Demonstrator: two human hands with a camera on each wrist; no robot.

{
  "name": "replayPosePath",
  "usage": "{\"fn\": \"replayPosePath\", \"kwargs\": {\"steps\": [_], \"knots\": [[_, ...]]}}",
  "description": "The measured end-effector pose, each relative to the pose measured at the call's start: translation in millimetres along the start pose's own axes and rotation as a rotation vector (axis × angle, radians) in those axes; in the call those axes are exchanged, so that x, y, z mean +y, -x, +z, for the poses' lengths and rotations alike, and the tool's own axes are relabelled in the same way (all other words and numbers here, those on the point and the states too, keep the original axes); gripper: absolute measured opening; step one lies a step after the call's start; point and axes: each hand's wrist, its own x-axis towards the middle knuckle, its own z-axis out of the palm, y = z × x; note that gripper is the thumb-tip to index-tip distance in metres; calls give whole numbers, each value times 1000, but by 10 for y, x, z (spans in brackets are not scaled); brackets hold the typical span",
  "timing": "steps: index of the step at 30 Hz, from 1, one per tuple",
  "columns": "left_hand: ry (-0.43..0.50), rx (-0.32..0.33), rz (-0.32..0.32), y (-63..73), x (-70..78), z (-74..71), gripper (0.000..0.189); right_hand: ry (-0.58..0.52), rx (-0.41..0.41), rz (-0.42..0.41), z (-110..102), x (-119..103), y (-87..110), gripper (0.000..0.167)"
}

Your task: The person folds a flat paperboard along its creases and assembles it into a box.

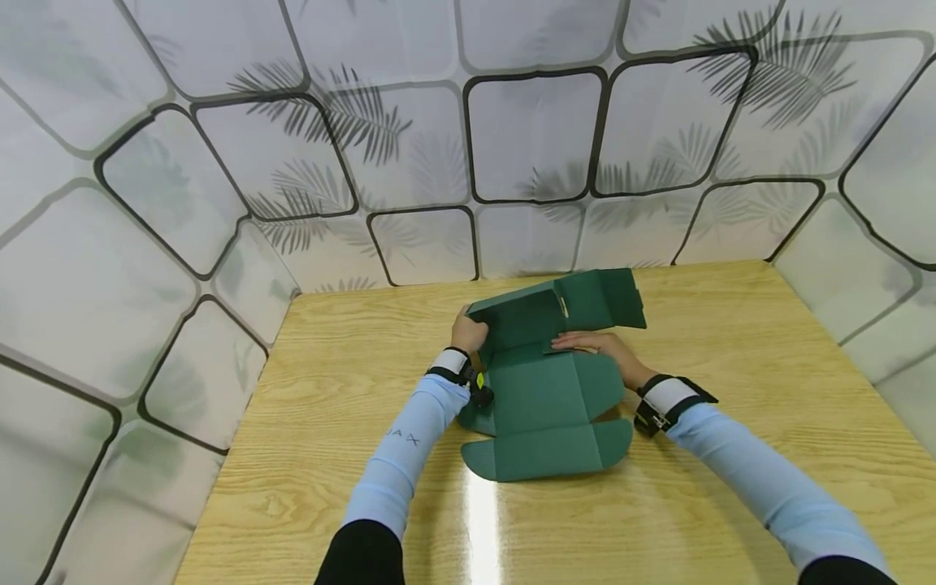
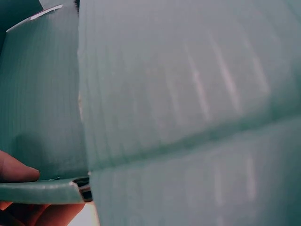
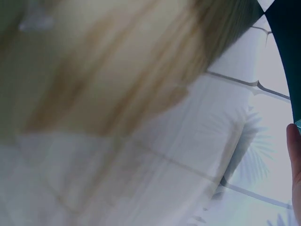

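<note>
A dark green cardboard box (image 1: 537, 394) lies partly unfolded on the table in the head view, with its back panel and a long flap standing up. My left hand (image 1: 469, 331) grips a side panel at the box's left. In the left wrist view the thumb (image 2: 16, 168) lies on one face of that green panel (image 2: 40, 190), and fingers curl under the other. My right hand (image 1: 595, 344) reaches in from the right, its fingers stretched out against a small side flap. Its thumb is hidden in the head view. One digit (image 3: 295, 155) shows at the right wrist view's edge, touching green card.
The box rests on a wood-grain table (image 1: 322, 366). Behind and beside the table hangs a pale cloth (image 1: 534, 138) with dark outlines and leaf prints. Rounded tabs (image 1: 478, 460) of the box's front flap lie near the table's middle.
</note>
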Motion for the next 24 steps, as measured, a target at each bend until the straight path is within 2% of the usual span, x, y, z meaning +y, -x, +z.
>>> {"fn": "replayPosePath", "kwargs": {"steps": [1,2,3,4,5,7,9,10,11,13,15,16,21,22,24], "knots": [[-2,2,-6,-6,1,7,47,-20,-5,5,-4,0,-4,33],[-3,3,-13,-84,-85,43,46,-39,-10,7,-8,-1,-9,31],[7,-2,-12,-231,-266,110,45,-58,-15,10,-12,-7,-15,30],[4,17,-2,-247,-297,132,44,-66,-22,4,-17,-9,-22,30],[-1,34,9,-338,-415,191,44,-66,-26,-4,-24,-8,-29,30],[10,29,-21,-544,-656,292,46,-64,-35,-20,-43,-19,-51,30],[25,19,-21,-652,-795,335,50,-49,-37,-29,-69,-31,-78,31],[28,17,-35,-635,-785,336,53,-38,-35,-28,-79,-37,-85,32],[31,17,-37,-773,-965,411,54,-23,-28,-21,-88,-48,-93,31],[33,21,-37,-845,-1074,459,56,0,-21,-5,-101,-65,-104,31],[26,29,-41,-792,-1004,449,56,-8,-25,8,-106,-71,-106,31],[19,32,-45,-718,-906,417,56,-24,-35,12,-105,-69,-103,30],[-31,40,-27,-223,-265,181,53,-80,-81,33,-88,-56,-76,31],[-25,15,-30,-140,-158,122,52,-82,-85,38,-86,-59,-72,32],[-33,17,-17,6,16,41,49,-103,-85,49,-87,-71,-69,33]]}}
